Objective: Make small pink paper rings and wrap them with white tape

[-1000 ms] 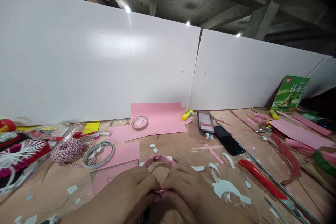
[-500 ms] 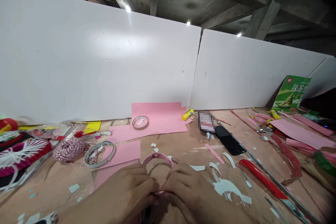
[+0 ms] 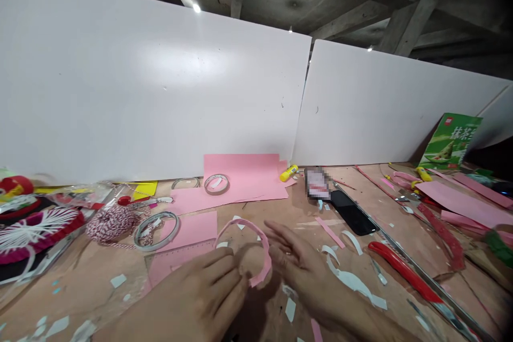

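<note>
Left: your left hand (image 3: 200, 291) pinches the pink paper ring (image 3: 241, 220), bottom center | Right: your right hand (image 3: 308, 272) spread open, just beside it

a plywood workbench (image 3: 92, 299) is strewn with pale paper scraps (image 3: 352, 280) and sheets of pink card (image 3: 240, 171). a roll of clear tape (image 3: 216, 184) sits on the card, with a yellow glue stick (image 3: 288, 173) at its edge. a hank of red-and-white twine (image 3: 114, 223), a black smartphone (image 3: 351, 212) and a long steel ruler (image 3: 417, 271) lie on the wood.
</note>
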A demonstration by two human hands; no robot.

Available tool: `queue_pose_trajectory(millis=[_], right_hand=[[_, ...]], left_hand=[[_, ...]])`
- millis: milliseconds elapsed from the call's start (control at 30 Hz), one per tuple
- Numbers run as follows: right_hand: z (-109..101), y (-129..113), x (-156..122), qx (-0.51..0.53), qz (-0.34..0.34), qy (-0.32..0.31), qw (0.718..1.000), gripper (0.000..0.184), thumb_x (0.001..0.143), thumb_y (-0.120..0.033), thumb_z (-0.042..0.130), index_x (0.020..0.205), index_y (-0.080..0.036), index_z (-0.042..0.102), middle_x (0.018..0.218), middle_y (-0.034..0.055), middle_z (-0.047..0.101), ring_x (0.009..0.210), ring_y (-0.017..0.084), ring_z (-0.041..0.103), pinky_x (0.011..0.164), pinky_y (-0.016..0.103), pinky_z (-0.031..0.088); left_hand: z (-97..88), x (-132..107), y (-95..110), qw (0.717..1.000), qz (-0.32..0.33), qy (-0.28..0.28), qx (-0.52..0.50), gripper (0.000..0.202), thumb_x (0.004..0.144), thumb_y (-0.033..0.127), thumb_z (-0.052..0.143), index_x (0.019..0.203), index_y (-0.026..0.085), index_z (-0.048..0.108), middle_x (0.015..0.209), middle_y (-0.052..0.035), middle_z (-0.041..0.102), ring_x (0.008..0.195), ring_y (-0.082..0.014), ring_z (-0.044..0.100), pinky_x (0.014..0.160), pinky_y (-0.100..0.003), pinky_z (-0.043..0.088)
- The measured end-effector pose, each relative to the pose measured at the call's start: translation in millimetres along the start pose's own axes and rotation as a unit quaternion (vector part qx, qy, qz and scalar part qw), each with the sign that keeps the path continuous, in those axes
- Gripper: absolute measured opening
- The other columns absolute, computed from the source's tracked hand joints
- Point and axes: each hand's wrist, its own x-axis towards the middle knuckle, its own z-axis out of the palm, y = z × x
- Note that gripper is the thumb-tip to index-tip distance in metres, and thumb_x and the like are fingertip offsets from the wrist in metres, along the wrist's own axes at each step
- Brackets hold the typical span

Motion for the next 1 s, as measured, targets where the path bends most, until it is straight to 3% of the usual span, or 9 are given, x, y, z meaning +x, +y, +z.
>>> queue_pose_trajectory(millis=[100, 200, 333, 400, 467, 567, 633, 767, 1000], right_hand=[[4, 0, 4, 0.141, 0.054, -0.018, 0.988, 0.051, 0.094, -0.053, 0.068, 0.136, -0.023, 0.063, 0.122, 0.0136, 0.075, 0.104, 0.027, 0.073, 0.087, 0.042, 0.059], [4, -1, 9, 0.162, 0.063, -0.003, 0.985, 0.046, 0.092, -0.049, 0.072, 0.13, -0.025, 0.066, 0.118, 0.0102, 0.075, 0.099, 0.023, 0.073, 0.081, 0.036, 0.058], [0, -3, 12, 0.177, 0.074, 0.0, 0.981, 0.043, 0.09, -0.049, 0.075, 0.126, -0.026, 0.068, 0.117, 0.0091, 0.075, 0.095, 0.022, 0.072, 0.079, 0.034, 0.059], [0, -3, 11, 0.196, 0.089, -0.011, 0.976, 0.042, 0.09, -0.048, 0.076, 0.126, -0.026, 0.069, 0.116, 0.0087, 0.076, 0.093, 0.022, 0.072, 0.08, 0.035, 0.059], [1, -4, 10, 0.234, 0.102, -0.016, 0.967, 0.041, 0.089, -0.044, 0.078, 0.125, -0.026, 0.071, 0.112, 0.0073, 0.076, 0.089, 0.02, 0.072, 0.079, 0.034, 0.06], [3, -7, 9, 0.315, 0.108, -0.008, 0.943, 0.033, 0.09, -0.04, 0.078, 0.119, -0.023, 0.075, 0.102, 0.0049, 0.076, 0.077, 0.014, 0.071, 0.072, 0.026, 0.06], [4, -8, 8, 0.358, 0.107, -0.014, 0.927, 0.032, 0.091, -0.042, 0.076, 0.116, -0.022, 0.076, 0.097, 0.0041, 0.076, 0.072, 0.012, 0.07, 0.068, 0.024, 0.059], [6, -8, 5, 0.382, 0.104, -0.034, 0.917, 0.028, 0.09, -0.035, 0.078, 0.113, -0.02, 0.077, 0.087, 0.0024, 0.074, 0.071, 0.012, 0.069, 0.071, 0.025, 0.059], [11, -16, 0, 0.417, 0.069, -0.005, 0.906, 0.019, 0.086, -0.034, 0.082, 0.099, -0.02, 0.078, 0.074, -0.0023, 0.068, 0.058, 0.008, 0.061, 0.059, 0.021, 0.054]], left_hand=[[3.0, -2, -2, 0.999, 0.052, 0.004, 0.008, 0.031, 0.099, 0.013, 0.046, 0.119, 0.009, 0.069, 0.098, -0.0132, 0.078, 0.084, -0.0265, 0.069, 0.091, -0.043, 0.057], [4.1, -4, -8, 0.998, 0.055, 0.031, 0.013, 0.034, 0.101, 0.016, 0.05, 0.131, 0.005, 0.062, 0.114, -0.0163, 0.077, 0.105, -0.0279, 0.069, 0.104, -0.047, 0.054], [3.6, -5, -12, 0.979, -0.122, 0.141, -0.086, 0.043, 0.102, 0.018, 0.056, 0.145, 0.018, 0.053, 0.142, -0.013, 0.064, 0.133, -0.0238, 0.057, 0.113, -0.042, 0.049], [4.3, -2, -14, 0.904, -0.298, 0.173, -0.253, 0.043, 0.104, 0.025, 0.055, 0.147, 0.025, 0.052, 0.147, -0.0106, 0.06, 0.132, -0.0231, 0.059, 0.11, -0.04, 0.051], [4.7, 2, -16, 0.765, -0.427, 0.154, -0.456, 0.042, 0.104, 0.039, 0.055, 0.143, 0.025, 0.058, 0.141, -0.0119, 0.064, 0.117, -0.0238, 0.068, 0.101, -0.04, 0.057], [2.8, 6, -21, 0.566, -0.465, 0.123, -0.67, 0.046, 0.097, 0.047, 0.066, 0.131, 0.016, 0.067, 0.117, -0.0137, 0.073, 0.091, -0.0203, 0.072, 0.084, -0.035, 0.06], [-0.2, 7, -23, 0.489, -0.455, 0.134, -0.732, 0.043, 0.093, 0.04, 0.074, 0.128, 0.016, 0.068, 0.108, -0.0113, 0.074, 0.087, -0.0176, 0.072, 0.081, -0.031, 0.059], [-5.5, 7, -20, 0.431, -0.438, 0.176, -0.769, 0.044, 0.086, 0.028, 0.083, 0.126, 0.016, 0.069, 0.105, -0.0084, 0.074, 0.084, -0.013, 0.07, 0.076, -0.023, 0.058], [-1.8, 11, -9, 0.388, -0.368, 0.163, -0.829, 0.04, 0.1, 0.047, 0.063, 0.114, 0.011, 0.072, 0.093, -0.0115, 0.074, 0.081, -0.0159, 0.073, 0.077, -0.025, 0.06]])
